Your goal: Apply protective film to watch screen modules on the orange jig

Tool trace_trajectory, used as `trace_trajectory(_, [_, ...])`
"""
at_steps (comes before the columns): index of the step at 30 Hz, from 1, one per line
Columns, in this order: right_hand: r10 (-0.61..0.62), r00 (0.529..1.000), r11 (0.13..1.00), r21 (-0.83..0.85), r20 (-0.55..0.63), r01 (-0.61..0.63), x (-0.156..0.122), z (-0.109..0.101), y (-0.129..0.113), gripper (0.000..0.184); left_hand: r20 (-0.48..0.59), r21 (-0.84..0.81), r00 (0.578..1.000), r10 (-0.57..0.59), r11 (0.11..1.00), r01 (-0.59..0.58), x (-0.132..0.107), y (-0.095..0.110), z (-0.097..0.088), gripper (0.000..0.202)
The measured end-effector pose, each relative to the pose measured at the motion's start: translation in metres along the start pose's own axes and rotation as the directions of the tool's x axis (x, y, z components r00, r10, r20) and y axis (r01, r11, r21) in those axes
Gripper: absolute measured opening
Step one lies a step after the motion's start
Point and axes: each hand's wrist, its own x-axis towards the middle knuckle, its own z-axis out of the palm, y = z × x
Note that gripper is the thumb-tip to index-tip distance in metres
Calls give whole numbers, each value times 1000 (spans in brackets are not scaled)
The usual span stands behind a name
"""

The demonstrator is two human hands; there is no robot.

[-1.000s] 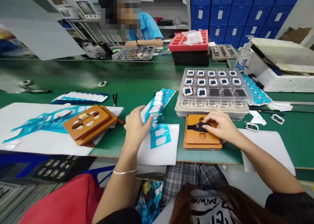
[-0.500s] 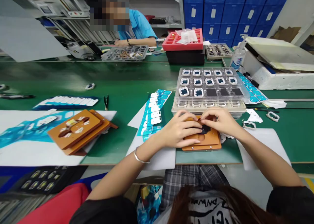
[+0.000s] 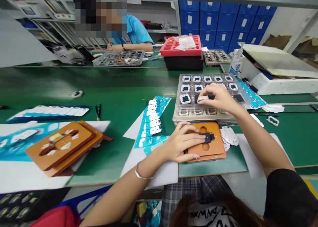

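Observation:
My left hand [image 3: 182, 142] lies flat over the left part of an orange plastic jig plate [image 3: 211, 150], its fingertips touching a black clamp piece [image 3: 207, 138] in the plate's cut-out. My right hand [image 3: 218, 99] is above a clear tray [image 3: 188, 87] of white-framed dark blue parts, pinching a small white part [image 3: 203, 98] between fingers and thumb. A loose pile of white pieces [image 3: 229, 136] lies just right of the jig. Behind my left wrist is a blue-and-white sticker sheet [image 3: 151, 122].
Two stacked orange plates [image 3: 59, 145] lie on a white sheet at the left, beside a pair of pliers [image 3: 98, 111]. A co-worker in a blue shirt [image 3: 134, 31] sits beyond a divider, near a red tray [image 3: 181, 46]. A sanitizer bottle [image 3: 236, 63] stands back right.
My right hand has moved off the jig to the clear tray, holding a small white part. My left hand stays on the jig. White pieces now show beside the jig.

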Motion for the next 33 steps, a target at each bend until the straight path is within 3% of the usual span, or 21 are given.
trace_trajectory(2, [-1,1000,975,223,-20,6,-6,-9,-7,15,-3,-8,1000,-11,1000,11,0,0,0,45])
trace_trajectory(4, [-60,995,940,340,83,28,-18,-17,-14,21,-12,-9,1000,-16,1000,16,0,1,0,42])
trace_trajectory(7, [-169,932,942,331,320,57,-40,-23,-20,23,-12,2,1000,-24,1000,24,-1,1,0,39])
trace_trajectory(10, [-164,900,969,238,405,70,-55,-14,-19,26,18,-3,999,-35,999,35,-1,2,-1,38])
trace_trajectory(14, [-181,914,981,137,363,139,-65,3,-19,26,33,-29,998,-52,998,53,0,3,-4,38])
trace_trajectory(17, [-186,943,983,55,276,178,-74,4,-25,23,23,-17,998,-58,998,58,0,3,-5,38])
trace_trajectory(23, [-20,976,988,-147,215,53,-99,-2,-36,30,8,11,999,-36,999,36,-2,3,-4,40])
trace_trajectory(28, [-23,982,986,-159,190,54,-103,4,-35,15,-4,58,1000,-30,998,30,-3,4,-5,40])
trace_trajectory(33, [-26,983,997,-62,184,38,-100,9,-38,17,-59,93,997,-50,994,55,-4,6,-7,36])
